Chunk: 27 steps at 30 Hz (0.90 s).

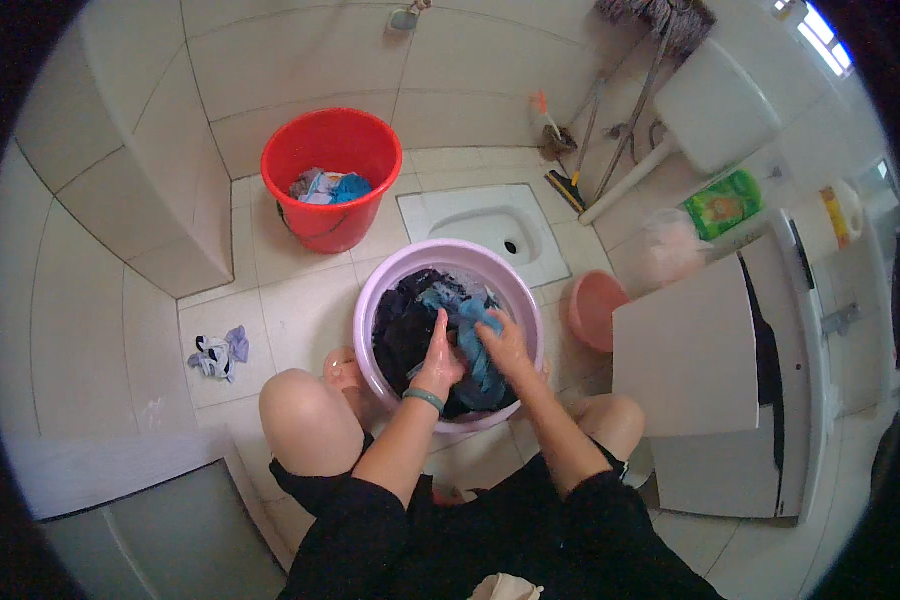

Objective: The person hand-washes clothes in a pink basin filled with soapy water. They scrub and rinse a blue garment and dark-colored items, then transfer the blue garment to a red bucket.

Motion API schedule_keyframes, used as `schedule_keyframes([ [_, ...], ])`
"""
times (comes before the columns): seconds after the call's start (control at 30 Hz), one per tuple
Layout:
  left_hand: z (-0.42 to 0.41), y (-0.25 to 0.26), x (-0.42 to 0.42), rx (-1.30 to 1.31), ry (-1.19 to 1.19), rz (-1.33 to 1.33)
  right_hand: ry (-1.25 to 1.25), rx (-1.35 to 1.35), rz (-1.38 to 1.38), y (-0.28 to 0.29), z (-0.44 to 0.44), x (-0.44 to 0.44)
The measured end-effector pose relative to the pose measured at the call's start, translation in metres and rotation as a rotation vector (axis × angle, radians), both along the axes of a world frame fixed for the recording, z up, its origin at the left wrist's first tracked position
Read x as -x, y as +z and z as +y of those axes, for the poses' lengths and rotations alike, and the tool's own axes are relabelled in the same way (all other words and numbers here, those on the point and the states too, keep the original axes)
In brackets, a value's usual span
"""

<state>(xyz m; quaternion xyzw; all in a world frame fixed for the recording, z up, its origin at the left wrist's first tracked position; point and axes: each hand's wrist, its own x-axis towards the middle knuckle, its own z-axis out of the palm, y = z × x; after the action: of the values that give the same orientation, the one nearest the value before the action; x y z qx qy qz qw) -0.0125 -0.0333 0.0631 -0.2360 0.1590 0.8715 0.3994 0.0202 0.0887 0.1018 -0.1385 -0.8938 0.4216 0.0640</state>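
Note:
Between my knees stands a round lilac plastic basin [366,360] with dark wet laundry [405,330] and sudsy water in it. A blue-grey wet cloth [474,352] lies bunched over the dark pieces. My right hand [504,343] grips the upper part of this cloth, fingers curled into it. My left hand [442,360] is upright beside the cloth's left side, fingers extended and thumb side hidden against the fabric; whether it pinches any cloth is unclear. A green bangle [424,399] circles my left wrist.
A red bucket [332,217] holding clothes stands behind the basin, near a white squat toilet [487,202]. Small garments [221,354] lie on the floor at left. A pink basin [597,311] and a white cabinet [682,352] are at right; brushes and a mop [656,22] lean in the corner.

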Motion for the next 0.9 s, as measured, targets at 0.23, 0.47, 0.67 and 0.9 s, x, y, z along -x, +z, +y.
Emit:
schedule_keyframes([
  [0.23, 0.006, -0.038, -0.014, 0.023, 0.122, 0.162, 0.019, -0.374, -0.007, 0.011, -0.065, -0.017],
  [0.47, -0.003, -0.042, -0.034, 0.168, 0.046, -0.016, -0.063, -0.371, -0.093, -0.001, -0.062, -0.013],
  [0.67, 0.019, -0.065, -0.023, 0.001, 0.154, 0.098, -0.101, -0.315, -0.002, -0.011, -0.045, -0.016],
  [0.9, 0.014, -0.009, 0.001, 0.086, 0.107, 0.212, -0.152, -0.146, 0.098, 0.018, -0.026, -0.014],
])
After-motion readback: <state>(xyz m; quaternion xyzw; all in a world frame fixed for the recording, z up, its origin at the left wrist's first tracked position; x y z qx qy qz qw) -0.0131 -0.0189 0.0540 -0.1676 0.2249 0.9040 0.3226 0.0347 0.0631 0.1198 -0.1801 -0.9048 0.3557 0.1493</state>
